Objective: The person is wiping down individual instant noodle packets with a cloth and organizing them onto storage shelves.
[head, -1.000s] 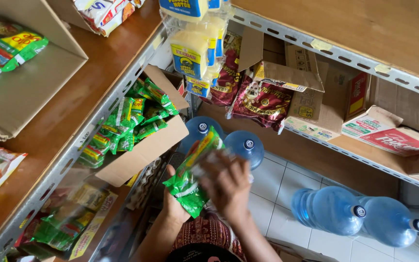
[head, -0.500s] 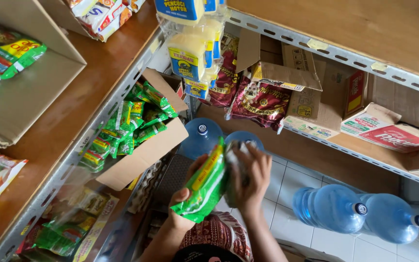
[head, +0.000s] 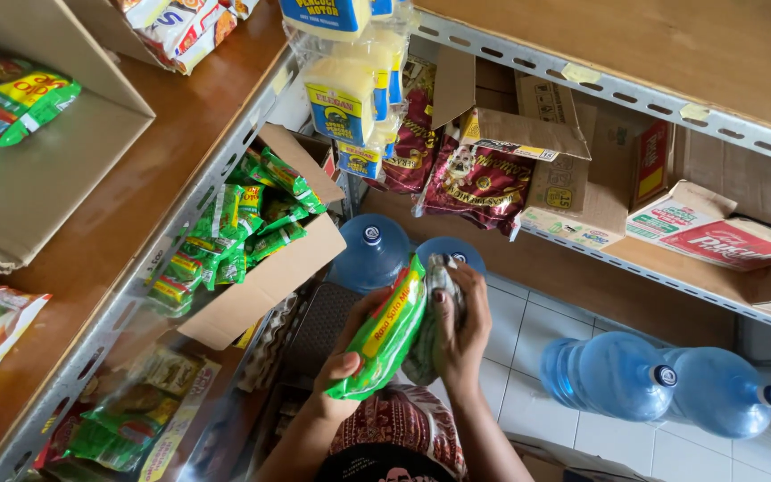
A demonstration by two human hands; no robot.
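both hands (head: 403,344) clasp green packets (head: 385,335) between.

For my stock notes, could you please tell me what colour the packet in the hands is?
Bright green packet with a yellow-and-red band; head view.

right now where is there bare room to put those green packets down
Bare wood on the top shelf between the open box and the shelf edge. The carton of green packets is crowded; water jugs take the floor.
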